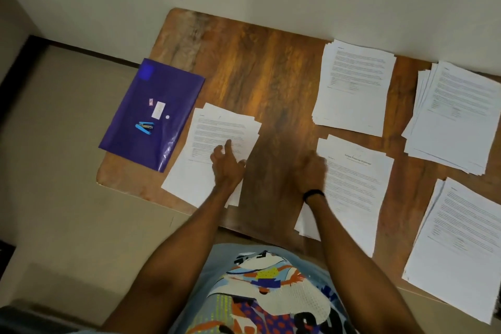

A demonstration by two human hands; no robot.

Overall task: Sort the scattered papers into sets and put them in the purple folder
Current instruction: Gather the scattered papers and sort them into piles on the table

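The left hand's fingers lie straight and a little spread, tips flat on a loose stack of white printed sheets. The left hand grips nothing. That stack sits at the near left, its top sheets fanned askew and part of its right edge hidden beneath the wrist.

The right hand is smeared by blur at the left edge of a second white stack with a heading line. Whether its fingers are curled, or touch the paper, I cannot tell. A black wristband circles that wrist, and the forearm covers the stack's near left corner.

The flat purple plastic folder lies closed along the left edge of the brown wood-grain table, just beside the first stack. A small blue stapler and a small white oblong item rest on it.

Further right lie a far middle stack, a far right stack and a near right stack, the last two cut off by the frame. All print is too blurred to read.
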